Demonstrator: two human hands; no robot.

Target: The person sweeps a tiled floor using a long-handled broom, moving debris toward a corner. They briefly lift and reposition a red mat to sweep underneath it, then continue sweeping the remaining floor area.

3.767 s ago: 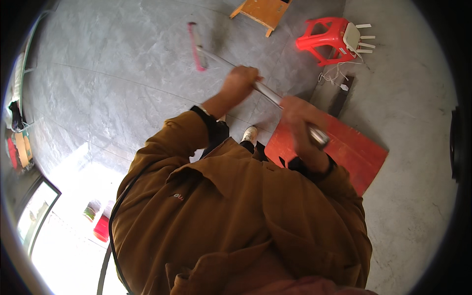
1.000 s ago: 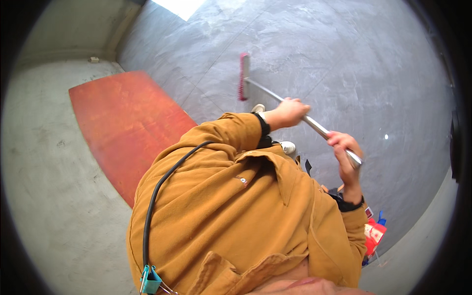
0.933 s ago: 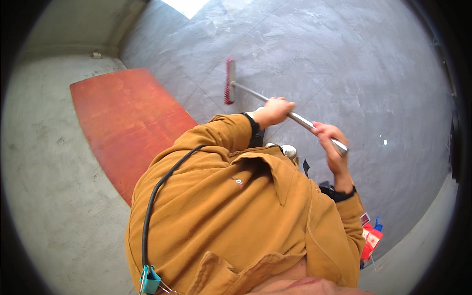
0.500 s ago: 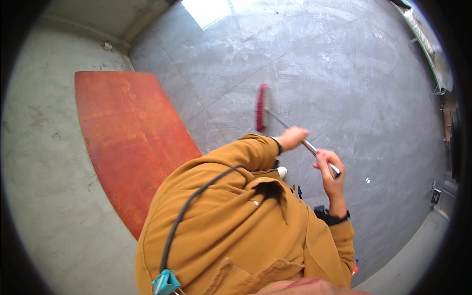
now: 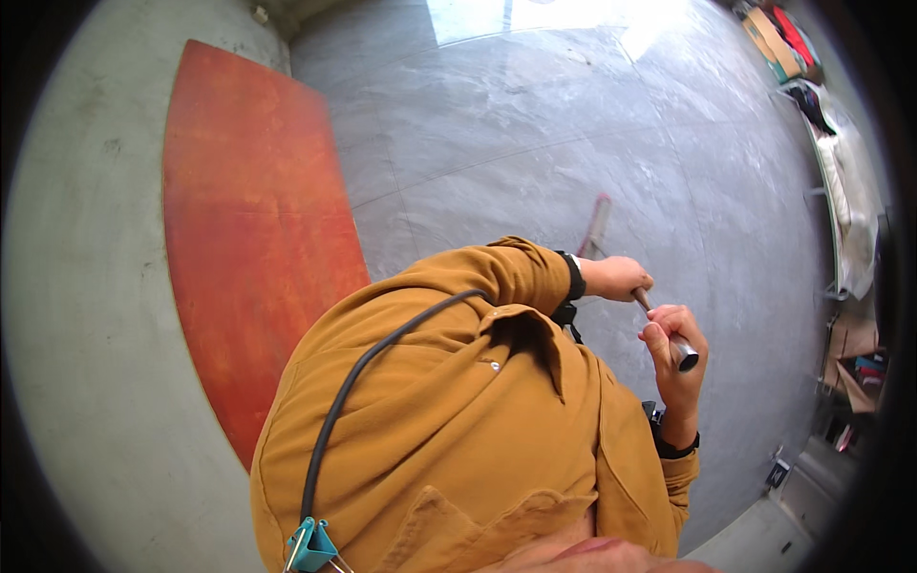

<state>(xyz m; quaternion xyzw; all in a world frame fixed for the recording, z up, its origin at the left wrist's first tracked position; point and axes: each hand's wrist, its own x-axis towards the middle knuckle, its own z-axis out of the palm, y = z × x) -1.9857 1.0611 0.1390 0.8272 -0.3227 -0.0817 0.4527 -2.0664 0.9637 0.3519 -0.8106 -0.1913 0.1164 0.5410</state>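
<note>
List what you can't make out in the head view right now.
All in the head view:
Brush head: blurred, bristle detail lost.
Pole: stretches covered by the left grip and right grip.
Feet: out of sight, likely behind the brown jacket.
Red board: near end behind the jacket.
Teal clip: cut by lower edge.

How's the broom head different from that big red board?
The broom head is narrow and pink-edged; the red board is wide and red all over. The broom head is on a pole held by the left hand and right hand; neither touches the red board. Both are longer than wide.
</note>
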